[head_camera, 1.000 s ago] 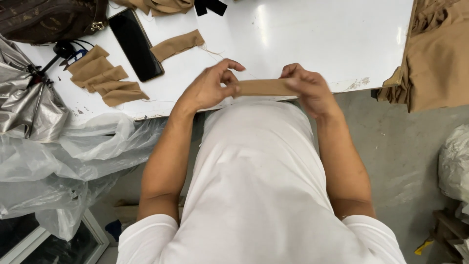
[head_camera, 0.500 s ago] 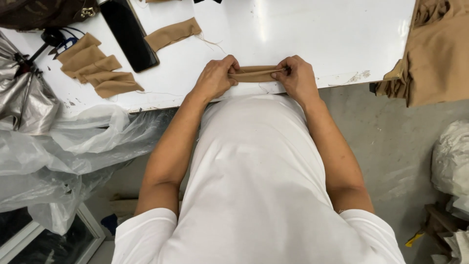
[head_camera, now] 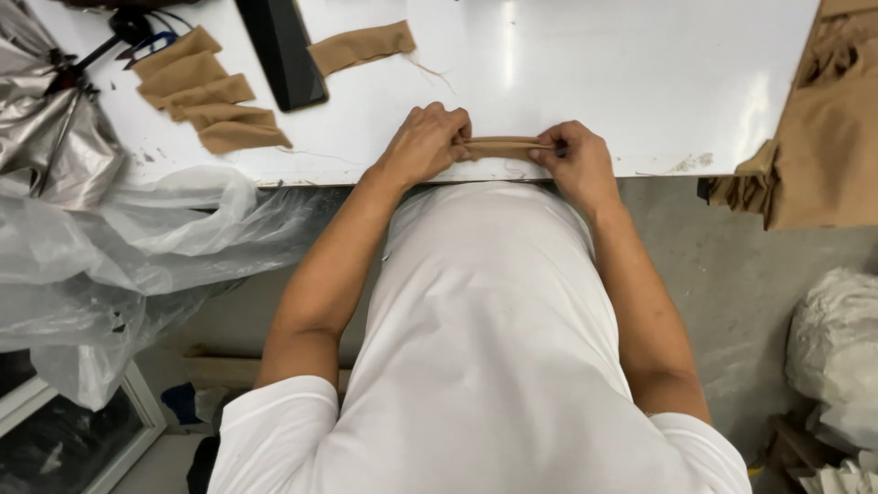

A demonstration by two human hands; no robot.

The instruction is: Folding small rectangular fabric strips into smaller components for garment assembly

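while the left hand and right hand pinch opposite ends of a folded tan fabric strip, fingers closed on it, it sits stretched between them at the white table near edge, more tan pieces lying far left.

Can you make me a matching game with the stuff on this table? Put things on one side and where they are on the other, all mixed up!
Things:
1. folded tan strip
2. stack of tan fabric pieces
3. flat black thing
4. clear plastic sheet

Places:
A. hanging off the table's near left edge
B. held between the left hand and right hand
C. lying between the stack and a single tan piece
D. far left of the white table

Pairs: 1-B, 2-D, 3-C, 4-A
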